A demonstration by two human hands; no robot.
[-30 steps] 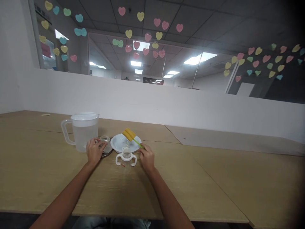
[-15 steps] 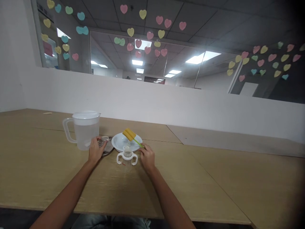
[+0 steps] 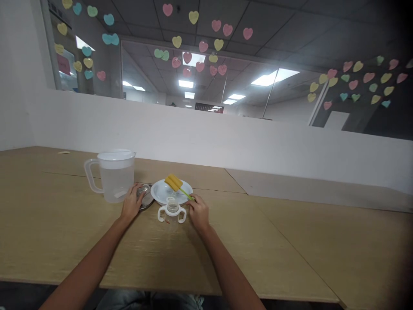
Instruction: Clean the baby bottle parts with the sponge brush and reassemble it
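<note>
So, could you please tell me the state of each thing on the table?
Lidded pitcher: upright, lid on; fill level unclear.
Handled baby bottle: upright, mouth open.
Sponge bottle brush: tilted, in the right hand's grip.
White plate: face up, beneath the brush head.
Clear cap: at the left hand.
Metal plate: flat, partly covered.

From my end I count two hands (image 3: 199, 213), one lidded pitcher (image 3: 116, 178), one two-handled baby bottle (image 3: 172, 216), one sponge bottle brush (image 3: 174, 182), one white plate (image 3: 157, 190), one metal tray (image 3: 148, 199), one clear cap (image 3: 145, 189).
</note>
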